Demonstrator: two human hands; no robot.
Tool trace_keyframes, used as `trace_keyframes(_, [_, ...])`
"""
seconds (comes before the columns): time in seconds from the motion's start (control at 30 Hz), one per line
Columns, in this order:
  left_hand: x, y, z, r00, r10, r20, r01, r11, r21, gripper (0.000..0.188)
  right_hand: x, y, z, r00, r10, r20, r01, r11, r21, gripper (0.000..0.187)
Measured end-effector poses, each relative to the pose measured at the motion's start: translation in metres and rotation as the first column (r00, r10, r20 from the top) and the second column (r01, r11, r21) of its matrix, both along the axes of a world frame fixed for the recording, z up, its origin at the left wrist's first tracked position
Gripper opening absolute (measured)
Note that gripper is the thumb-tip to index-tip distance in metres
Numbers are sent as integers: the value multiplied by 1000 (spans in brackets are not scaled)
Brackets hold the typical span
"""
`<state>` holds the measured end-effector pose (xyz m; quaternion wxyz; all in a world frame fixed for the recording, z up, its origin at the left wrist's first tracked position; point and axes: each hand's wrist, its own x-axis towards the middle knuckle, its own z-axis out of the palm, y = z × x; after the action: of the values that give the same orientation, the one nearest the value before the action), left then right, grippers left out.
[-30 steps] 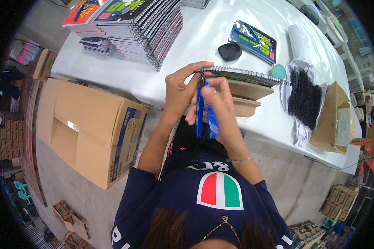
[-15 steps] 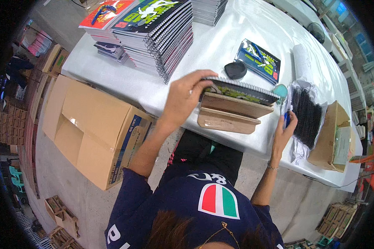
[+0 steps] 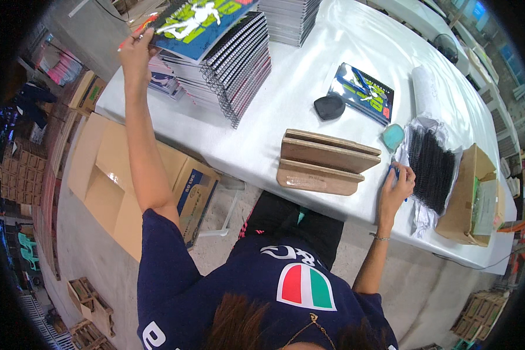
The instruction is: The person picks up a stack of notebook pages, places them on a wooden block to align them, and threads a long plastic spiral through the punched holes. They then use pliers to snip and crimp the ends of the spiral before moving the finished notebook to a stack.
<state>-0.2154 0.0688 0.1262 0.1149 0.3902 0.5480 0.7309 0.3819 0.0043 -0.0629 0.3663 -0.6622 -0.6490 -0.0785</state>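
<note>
My left hand [image 3: 137, 52] pinches the corner of a dark spiral notebook [image 3: 201, 26] with a white figure and green lettering. That notebook lies tilted over a tall stack of spiral notebooks [image 3: 239, 70] at the back left. My right hand [image 3: 398, 184] is closed around a small blue-handled tool [image 3: 394, 169] at the table's right side; its working end is hard to make out. Between my arms stands a slotted wooden holder [image 3: 326, 162], with no notebook in it. Another notebook [image 3: 364, 90] lies flat behind it, beside a black pad [image 3: 329, 107].
A turquoise round piece [image 3: 392, 136] sits near my right hand. Further right are a bundle of black spiral coils [image 3: 430, 172] on white wrapping and an open cardboard box [image 3: 466, 201]. A large carton [image 3: 122, 192] stands left of the white table [image 3: 251, 149].
My left hand has lifted the notebook out of the wooden holder and carried it left and away from me onto the stack. My right hand stays near the coils with the blue tool.
</note>
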Motion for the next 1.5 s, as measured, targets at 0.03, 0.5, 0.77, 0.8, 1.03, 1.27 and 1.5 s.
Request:
trace_keyframes(0.03, [3,4,-5,999,16,-34,-18,999,-45,26,2,3,2,1000,-6,-2,6,1000,24,23])
trace_keyframes(0.5, [-4,-3,-30,837,159,-524,-387,848,-361,47,18,149,31,988,152,19,-150,984,-98,19])
trace_keyframes(0.77, [-9,1,-34,914,74,-399,-252,874,-416,49,26,237,2,993,114,35,-88,902,-422,45])
trace_keyframes(0.8, [-11,-4,-33,914,75,-400,-257,868,-425,49,20,241,-2,988,152,1,-141,921,-363,44])
trace_keyframes(1.03, [33,-20,-19,733,215,-646,-513,798,-317,43,31,257,7,959,-3,-282,-150,843,-517,23])
trace_keyframes(1.27, [86,-79,12,778,334,-531,-443,892,-88,27,-6,217,8,808,218,-547,-208,975,82,25])
trace_keyframes(1.5, [135,-103,5,882,170,-439,-222,973,-68,18,-10,173,24,534,355,-767,-42,918,395,24])
